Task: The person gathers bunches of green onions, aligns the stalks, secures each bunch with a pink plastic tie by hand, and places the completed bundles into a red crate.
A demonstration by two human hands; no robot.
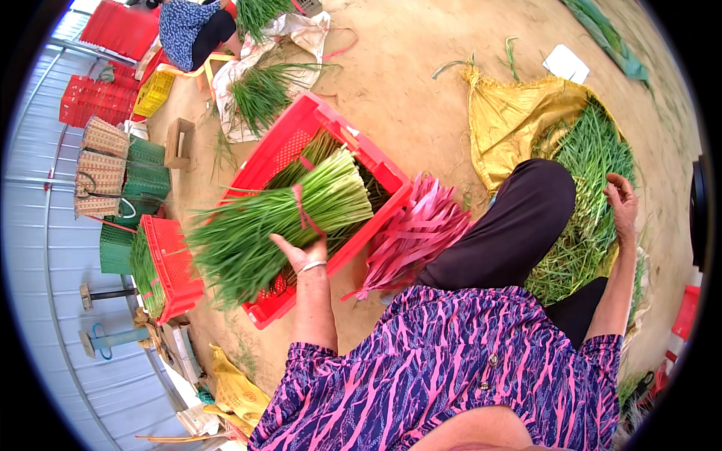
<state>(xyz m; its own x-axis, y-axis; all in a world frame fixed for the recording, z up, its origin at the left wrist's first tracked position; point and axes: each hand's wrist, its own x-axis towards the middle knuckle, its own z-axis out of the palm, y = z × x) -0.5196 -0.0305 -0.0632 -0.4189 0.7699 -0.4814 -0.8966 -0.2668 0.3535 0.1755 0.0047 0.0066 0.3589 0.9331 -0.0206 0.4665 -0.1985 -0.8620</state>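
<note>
My left hand [306,254] grips a thick bundle of garlic chives [263,218] from below, bound round its middle by a pinkish-red strap [302,207]. The bundle is held over a red plastic crate [380,161], its pale cut ends to the right and its green tips to the left. More chives [320,146] lie inside the crate, partly hidden under the bundle. On the right, my right hand [622,203] hangs beside loose greens [594,158] spread on a yellow sack [500,124]. Its fingers are loosely bent and apart, with nothing seen in them.
A heap of pink straps [417,237] lies between the crate and my knee. Another red crate [169,263] with bundles stands left, near woven baskets [143,177] and a wooden stool [179,143]. Farther off, a person [188,34] sits by chives [263,94] on a pale sack.
</note>
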